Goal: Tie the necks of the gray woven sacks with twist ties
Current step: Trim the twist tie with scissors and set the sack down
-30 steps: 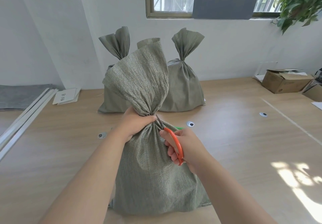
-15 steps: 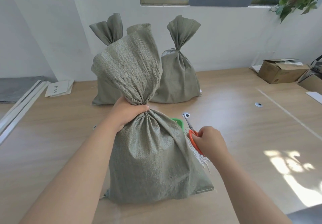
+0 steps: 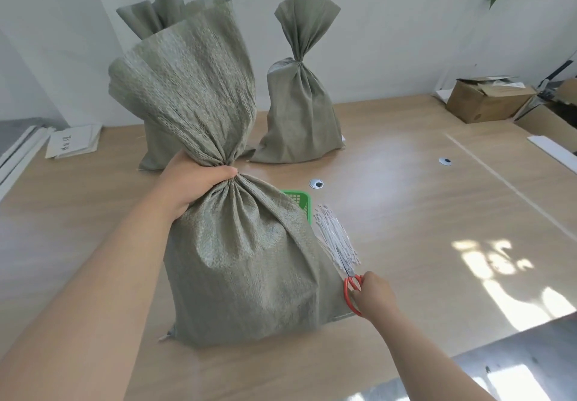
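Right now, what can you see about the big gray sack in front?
The front sack is gray-green woven fabric, plastic-looking and bulging full. It stands upright on the wooden table. The left hand grips its gathered neck, and the loose top fans out above. No tie shows at the neck; the hand covers part of it.

Coarse woven sack on smooth, faintly glossy wood-look table.

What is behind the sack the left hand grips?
A corner of a green basket and parts of another sack show; the rest of both is covered.
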